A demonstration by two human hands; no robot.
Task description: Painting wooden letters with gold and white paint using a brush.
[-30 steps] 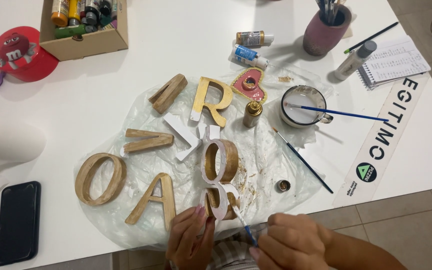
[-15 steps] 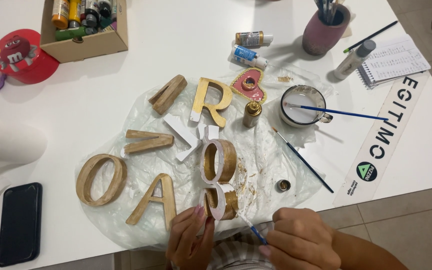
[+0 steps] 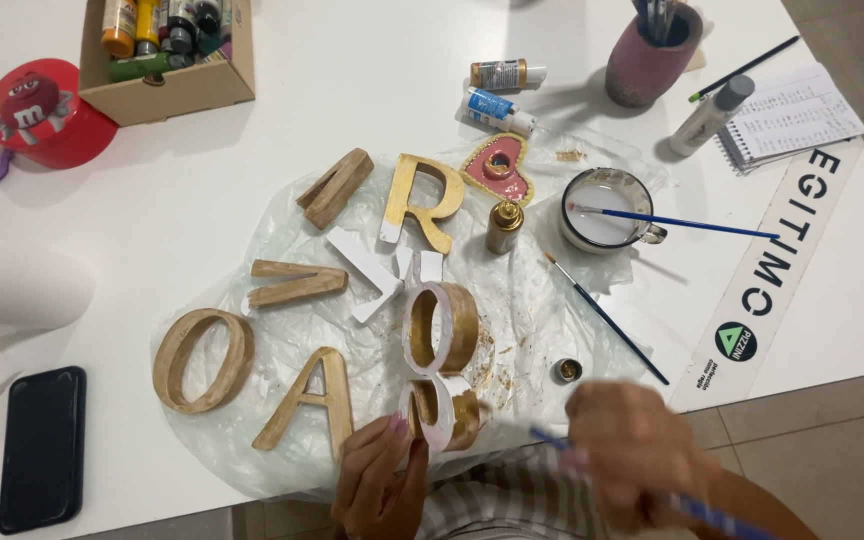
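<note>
Since 0.5 s ago the right hand is sliding right, blurred, its fingers closed on a blue brush. The left hand is pinching the figure 8 at its near end, propped on the plastic sheet at the surface's near edge. Gold painting seems underway, white patches remaining; the next stroke needs the brush at the 8, whose long axis is running near to far.

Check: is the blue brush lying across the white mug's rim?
Yes, the blue brush lies across the white mug, its tip over the inside.
</note>
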